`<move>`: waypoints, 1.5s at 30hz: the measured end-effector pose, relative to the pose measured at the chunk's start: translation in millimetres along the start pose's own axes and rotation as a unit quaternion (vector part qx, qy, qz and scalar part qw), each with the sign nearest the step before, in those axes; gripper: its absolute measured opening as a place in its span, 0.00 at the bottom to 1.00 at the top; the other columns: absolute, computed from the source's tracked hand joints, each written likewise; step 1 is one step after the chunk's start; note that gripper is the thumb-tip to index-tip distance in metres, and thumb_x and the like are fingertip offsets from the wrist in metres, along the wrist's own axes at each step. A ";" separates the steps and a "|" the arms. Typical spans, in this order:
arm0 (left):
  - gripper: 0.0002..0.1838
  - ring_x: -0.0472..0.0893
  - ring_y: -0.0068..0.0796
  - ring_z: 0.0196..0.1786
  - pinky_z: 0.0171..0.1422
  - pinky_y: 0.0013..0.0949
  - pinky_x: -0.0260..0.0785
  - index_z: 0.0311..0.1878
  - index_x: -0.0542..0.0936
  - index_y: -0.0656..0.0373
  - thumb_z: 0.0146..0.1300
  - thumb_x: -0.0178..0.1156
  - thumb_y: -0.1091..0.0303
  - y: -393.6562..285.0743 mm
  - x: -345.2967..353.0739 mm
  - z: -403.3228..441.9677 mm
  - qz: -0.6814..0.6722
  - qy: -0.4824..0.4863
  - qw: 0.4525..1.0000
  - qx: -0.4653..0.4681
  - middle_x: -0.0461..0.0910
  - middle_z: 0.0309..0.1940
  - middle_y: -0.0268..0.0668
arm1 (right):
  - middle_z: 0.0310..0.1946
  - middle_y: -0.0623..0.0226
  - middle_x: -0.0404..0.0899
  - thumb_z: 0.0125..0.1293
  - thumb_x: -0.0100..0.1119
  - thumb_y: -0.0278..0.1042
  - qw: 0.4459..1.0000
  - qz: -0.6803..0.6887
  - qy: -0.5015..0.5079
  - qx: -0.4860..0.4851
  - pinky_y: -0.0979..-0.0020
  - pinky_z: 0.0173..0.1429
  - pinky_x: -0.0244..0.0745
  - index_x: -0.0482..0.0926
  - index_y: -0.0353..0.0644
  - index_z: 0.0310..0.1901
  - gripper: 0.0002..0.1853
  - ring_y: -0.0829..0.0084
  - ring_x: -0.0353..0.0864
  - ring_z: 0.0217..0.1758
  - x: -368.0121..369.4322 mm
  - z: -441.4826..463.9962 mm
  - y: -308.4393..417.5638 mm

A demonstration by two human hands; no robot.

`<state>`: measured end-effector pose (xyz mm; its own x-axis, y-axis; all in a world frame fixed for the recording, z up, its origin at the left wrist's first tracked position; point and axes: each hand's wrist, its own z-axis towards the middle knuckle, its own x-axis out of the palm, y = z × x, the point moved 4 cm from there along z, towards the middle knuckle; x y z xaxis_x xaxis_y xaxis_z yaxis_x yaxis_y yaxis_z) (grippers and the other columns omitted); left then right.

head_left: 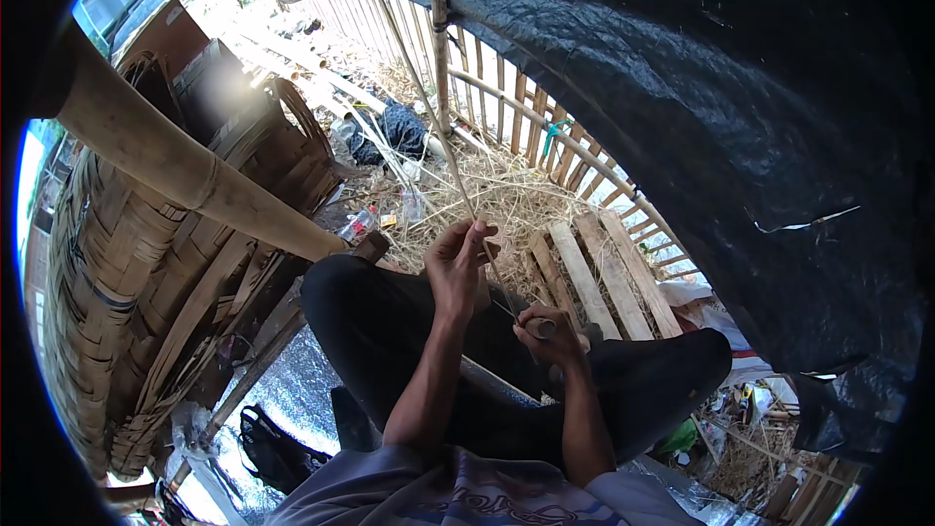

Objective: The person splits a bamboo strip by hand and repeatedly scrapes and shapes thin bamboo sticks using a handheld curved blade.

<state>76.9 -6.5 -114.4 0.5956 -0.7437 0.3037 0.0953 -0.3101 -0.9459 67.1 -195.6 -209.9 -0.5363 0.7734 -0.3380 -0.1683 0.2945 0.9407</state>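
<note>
A long, thin bamboo strip (418, 88) rises from between my hands toward the top of the view. My left hand (456, 265) pinches it between thumb and fingertips, above my lap. Lower and to the right, my right hand (551, 339) is closed around a round wooden handle (541, 328), whose pale end faces me. The strip's lower end runs down to the fingers of this hand; whether they grip it too, I cannot tell. What the handle belongs to is mostly hidden by the hand. Both hands are over my crossed legs (390, 307) in dark trousers.
Large woven bamboo baskets (117, 273) stand at left, behind a thick bamboo pole (195, 175). Dark tarpaulin (740, 117) hangs at right beside a slatted bamboo fence (531, 122). Ahead lie dry straw (506, 190), wooden slats (609, 273) and a plastic bottle (356, 225).
</note>
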 end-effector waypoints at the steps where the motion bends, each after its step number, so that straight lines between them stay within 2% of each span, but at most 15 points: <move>1: 0.13 0.82 0.25 0.29 0.35 0.28 0.77 0.40 0.80 0.65 0.66 0.59 0.62 -0.3 -1.4 0.3 0.000 0.000 1.000 0.001 0.82 0.33 0.40 | 0.27 0.63 0.80 0.50 0.66 0.30 1.000 0.003 0.006 0.013 0.70 0.39 0.74 0.79 0.39 0.29 0.07 0.70 0.81 0.33 0.0 -0.8 2.5; 6: 0.14 0.82 0.25 0.31 0.36 0.29 0.78 0.48 0.77 0.66 0.67 0.57 0.63 -9.3 -6.8 5.8 -0.008 -0.013 0.997 0.071 0.82 0.35 0.41 | 0.25 0.63 0.79 0.50 0.66 0.29 0.999 0.007 0.028 0.016 0.71 0.37 0.73 0.79 0.38 0.29 0.07 0.72 0.80 0.30 0.5 -1.7 9.5; 10: 0.14 0.80 0.23 0.29 0.34 0.27 0.76 0.49 0.76 0.66 0.69 0.55 0.65 -38.5 -1.2 13.6 -0.012 -0.015 0.994 0.106 0.80 0.32 0.38 | 0.25 0.63 0.78 0.51 0.67 0.29 0.998 -0.030 0.059 -0.017 0.68 0.35 0.73 0.78 0.39 0.29 0.07 0.68 0.80 0.30 12.7 -3.1 -13.9; 13: 0.16 0.72 0.16 0.26 0.30 0.23 0.65 0.56 0.73 0.67 0.71 0.50 0.67 -80.4 8.5 19.2 0.021 0.026 0.979 0.203 0.72 0.25 0.32 | 0.26 0.64 0.79 0.51 0.68 0.31 0.995 -0.054 0.074 -0.034 0.69 0.36 0.73 0.79 0.39 0.30 0.08 0.69 0.80 0.31 8.0 -0.4 -8.7; 14: 0.17 0.71 0.15 0.27 0.31 0.22 0.65 0.60 0.69 0.65 0.72 0.48 0.69 -90.4 8.2 20.4 0.052 0.025 0.971 0.230 0.70 0.27 0.31 | 0.26 0.65 0.79 0.52 0.69 0.32 0.995 -0.050 0.081 -0.041 0.70 0.38 0.73 0.79 0.39 0.30 0.09 0.72 0.80 0.32 7.6 -2.7 -1.6; 16: 0.18 0.70 0.14 0.28 0.30 0.21 0.64 0.63 0.65 0.63 0.72 0.46 0.72 -108.7 10.7 23.9 0.046 0.025 0.969 0.242 0.70 0.31 0.31 | 0.28 0.64 0.81 0.51 0.71 0.32 0.996 -0.042 0.069 -0.036 0.69 0.39 0.75 0.79 0.40 0.30 0.10 0.67 0.83 0.34 -4.7 -4.3 20.8; 18: 0.20 0.66 0.12 0.26 0.30 0.21 0.63 0.65 0.64 0.60 0.72 0.47 0.71 -119.9 15.4 27.6 0.038 0.021 0.962 0.271 0.68 0.29 0.29 | 0.31 0.65 0.82 0.53 0.69 0.29 0.999 0.033 -0.015 -0.026 0.70 0.43 0.76 0.79 0.40 0.30 0.07 0.71 0.83 0.38 -26.8 -3.3 43.5; 19: 0.21 0.66 0.12 0.27 0.30 0.20 0.62 0.66 0.62 0.60 0.71 0.45 0.74 -127.9 18.2 27.8 0.017 0.051 0.963 0.265 0.69 0.33 0.29 | 0.34 0.64 0.81 0.54 0.67 0.25 0.995 0.044 -0.043 -0.082 0.72 0.47 0.75 0.79 0.39 0.32 0.06 0.73 0.81 0.41 -38.7 -2.2 53.3; 21: 0.23 0.64 0.09 0.28 0.29 0.18 0.59 0.68 0.59 0.60 0.70 0.43 0.78 -142.8 22.1 31.5 -0.040 0.109 0.959 0.257 0.69 0.38 0.29 | 0.36 0.63 0.81 0.54 0.67 0.23 0.988 0.063 -0.103 -0.101 0.72 0.48 0.75 0.78 0.38 0.33 0.07 0.73 0.81 0.42 -61.2 -1.5 61.9; 25: 0.20 0.62 0.06 0.22 0.23 0.15 0.52 0.64 0.67 0.63 0.71 0.49 0.68 -201.0 30.1 31.9 0.009 0.051 0.941 0.335 0.72 0.30 0.28 | 0.40 0.63 0.78 0.55 0.65 0.20 0.960 0.129 -0.223 -0.109 0.74 0.51 0.72 0.76 0.36 0.35 0.08 0.75 0.78 0.44 -92.1 -7.2 72.6; 29: 0.16 0.57 0.06 0.21 0.20 0.14 0.46 0.60 0.70 0.58 0.71 0.49 0.67 -250.6 38.0 27.5 -0.049 0.133 0.944 0.298 0.61 0.24 0.22 | 0.39 0.63 0.79 0.56 0.63 0.20 0.942 0.150 -0.276 -0.118 0.74 0.51 0.72 0.76 0.36 0.36 0.07 0.75 0.78 0.45 -93.3 -14.8 63.9; 37: 0.14 0.54 0.07 0.18 0.16 0.14 0.46 0.59 0.68 0.52 0.73 0.46 0.64 -263.2 21.0 7.7 0.005 0.138 0.972 0.191 0.60 0.22 0.22 | 0.34 0.68 0.78 0.57 0.66 0.23 0.949 0.189 -0.226 -0.116 0.76 0.45 0.72 0.76 0.38 0.35 0.08 0.79 0.75 0.39 -72.4 -13.1 65.5; 40: 0.17 0.56 0.08 0.18 0.16 0.15 0.43 0.62 0.67 0.55 0.73 0.46 0.64 -289.8 8.5 -2.0 0.019 0.142 0.966 0.213 0.63 0.22 0.24 | 0.33 0.68 0.77 0.56 0.66 0.23 0.954 0.174 -0.217 -0.114 0.76 0.44 0.71 0.76 0.39 0.35 0.08 0.80 0.75 0.39 -70.5 -14.4 66.0; 44: 0.18 0.55 0.08 0.16 0.15 0.16 0.43 0.63 0.66 0.57 0.73 0.44 0.66 -304.2 9.7 -17.3 -0.015 0.212 0.961 0.175 0.63 0.22 0.25 | 0.33 0.68 0.77 0.56 0.67 0.24 0.956 0.176 -0.219 -0.086 0.76 0.44 0.71 0.76 0.39 0.35 0.08 0.79 0.75 0.39 -70.2 -14.1 68.4; 45: 0.18 0.53 0.08 0.15 0.16 0.16 0.43 0.63 0.66 0.57 0.72 0.45 0.66 -298.6 6.2 -17.7 0.023 0.170 0.968 0.183 0.63 0.21 0.25 | 0.33 0.69 0.77 0.56 0.67 0.25 0.954 0.194 -0.220 -0.069 0.76 0.45 0.71 0.76 0.40 0.35 0.08 0.79 0.75 0.38 -69.8 -13.5 68.0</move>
<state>37.9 71.0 172.0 0.3154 -0.9226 0.2222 0.3879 -0.0884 -0.9174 81.9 -237.1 -121.9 -0.1873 0.9786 0.0850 -0.1524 -0.1144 0.9817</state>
